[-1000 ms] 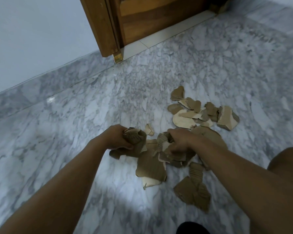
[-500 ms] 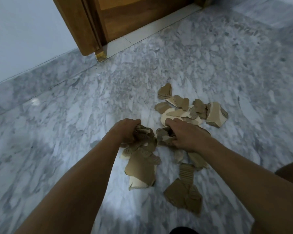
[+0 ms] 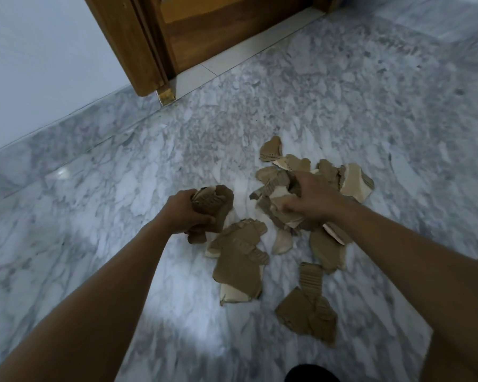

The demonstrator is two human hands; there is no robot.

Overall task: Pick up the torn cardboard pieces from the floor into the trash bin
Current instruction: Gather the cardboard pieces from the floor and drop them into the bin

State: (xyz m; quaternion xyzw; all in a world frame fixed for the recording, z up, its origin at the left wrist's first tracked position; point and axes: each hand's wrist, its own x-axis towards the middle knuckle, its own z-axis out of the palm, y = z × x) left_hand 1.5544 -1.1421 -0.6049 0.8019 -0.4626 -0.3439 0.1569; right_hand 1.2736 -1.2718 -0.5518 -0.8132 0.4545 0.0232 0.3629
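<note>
Torn brown cardboard pieces lie scattered on the grey marble floor (image 3: pixel 94 244). My left hand (image 3: pixel 181 215) grips a crumpled bunch of cardboard pieces (image 3: pixel 213 205) just above the floor. My right hand (image 3: pixel 309 199) is curled round several pieces (image 3: pixel 276 205) in the middle of the pile. A large flat piece (image 3: pixel 240 266) lies between my forearms, and another large piece (image 3: pixel 307 312) lies nearer to me. More scraps (image 3: pixel 353 181) sit beyond my right hand. No trash bin is in view.
A wooden door and frame (image 3: pixel 149 45) stand at the far left, above a pale threshold strip (image 3: pixel 232 56). A white wall with a marble skirting (image 3: pixel 39 150) runs along the left. A dark object (image 3: pixel 311 373) shows at the bottom edge.
My right hand has moved farther away into the pile and gathered more pieces. My left hand keeps its bunch and has shifted slightly left, away from the right hand.
</note>
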